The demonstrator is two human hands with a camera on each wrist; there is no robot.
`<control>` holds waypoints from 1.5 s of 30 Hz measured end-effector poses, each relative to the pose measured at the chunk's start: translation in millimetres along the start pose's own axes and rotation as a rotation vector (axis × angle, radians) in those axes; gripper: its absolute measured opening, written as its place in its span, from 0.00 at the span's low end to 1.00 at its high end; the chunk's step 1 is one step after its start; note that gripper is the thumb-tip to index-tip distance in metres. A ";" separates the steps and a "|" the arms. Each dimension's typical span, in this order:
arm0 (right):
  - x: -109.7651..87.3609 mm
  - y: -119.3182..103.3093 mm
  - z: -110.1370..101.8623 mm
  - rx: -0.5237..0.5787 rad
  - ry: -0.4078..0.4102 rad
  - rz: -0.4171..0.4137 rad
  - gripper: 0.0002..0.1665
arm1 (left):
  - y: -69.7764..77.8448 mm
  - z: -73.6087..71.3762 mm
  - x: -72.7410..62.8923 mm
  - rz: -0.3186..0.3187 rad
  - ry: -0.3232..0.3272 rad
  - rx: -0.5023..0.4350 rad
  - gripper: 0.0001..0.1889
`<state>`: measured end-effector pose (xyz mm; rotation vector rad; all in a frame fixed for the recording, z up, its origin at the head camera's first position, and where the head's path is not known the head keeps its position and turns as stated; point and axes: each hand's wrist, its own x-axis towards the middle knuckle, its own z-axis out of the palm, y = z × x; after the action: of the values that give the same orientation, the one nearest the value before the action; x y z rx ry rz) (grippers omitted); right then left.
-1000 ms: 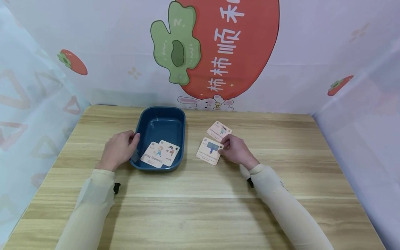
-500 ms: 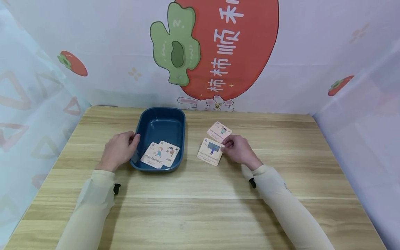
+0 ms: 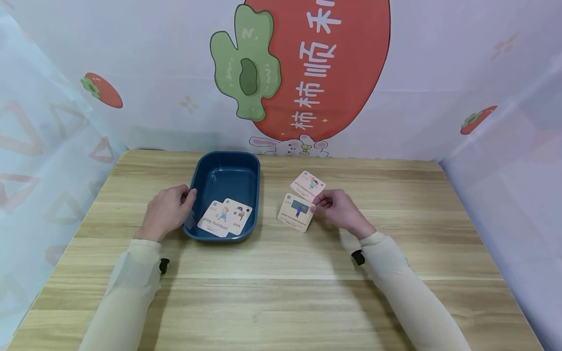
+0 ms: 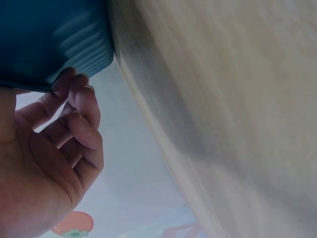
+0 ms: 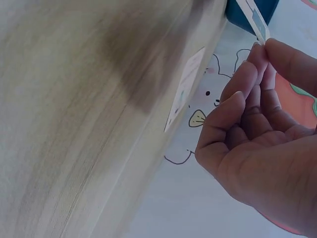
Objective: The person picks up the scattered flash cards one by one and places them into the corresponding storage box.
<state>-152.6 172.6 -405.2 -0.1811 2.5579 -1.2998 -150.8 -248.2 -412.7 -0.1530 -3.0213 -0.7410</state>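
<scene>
In the head view a square picture card reading "clean the blackboard" (image 3: 293, 213) is pinched at its right edge by my right hand (image 3: 338, 209). The right wrist view shows the card (image 5: 253, 20) tilted and raised off the table, between thumb and index fingertip. A "play badminton" card (image 3: 307, 184) lies flat just behind it, partly covered. My left hand (image 3: 169, 212) grips the left rim of a blue plastic tray (image 3: 256, 190), thumb over the rim and fingers against the outer wall. Inside the tray lie a "play football" card (image 3: 214, 219) and another card (image 3: 240, 214), overlapping.
The wood-grain table (image 3: 272, 297) runs back to a white printed curtain (image 3: 167, 112) with a large red persimmon drawing. Similar curtains stand at both sides. The tray is near the table's back edge, left of the loose cards.
My right hand has shifted slightly right, and the blackboard card it pinches has moved and tilted a little. My left hand and the tray stay put.
</scene>
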 end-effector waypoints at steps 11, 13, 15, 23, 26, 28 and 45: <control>-5.9 -4.5 -5.2 0.090 -0.005 -0.006 0.06 | -0.5 1.0 0.5 -0.002 -0.001 -0.002 0.20; -6.6 -5.8 -5.6 0.111 -0.003 -0.016 0.07 | -0.6 0.9 0.6 -0.002 0.000 0.001 0.20; -7.5 -7.6 -5.9 0.131 -0.001 -0.026 0.07 | -0.7 0.9 0.7 -0.001 -0.001 0.002 0.21; -9.3 -15.1 -7.2 0.235 -0.001 -0.023 0.08 | -1.0 1.1 0.9 0.002 0.000 0.004 0.21; -9.2 -17.9 -7.0 0.268 -0.008 -0.012 0.08 | -0.9 1.1 0.7 0.004 -0.003 0.001 0.21; -9.3 -20.1 -6.3 0.296 -0.018 -0.009 0.08 | -0.8 0.8 0.6 0.003 -0.005 0.001 0.21; -3.6 -43.7 23.4 0.407 -0.107 -0.038 0.09 | -1.4 1.1 0.0 0.004 -0.006 -0.002 0.21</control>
<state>-142.8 129.5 -382.5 -0.2105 2.1566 -1.7383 -150.9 -248.9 -414.3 -0.1619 -3.0255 -0.7447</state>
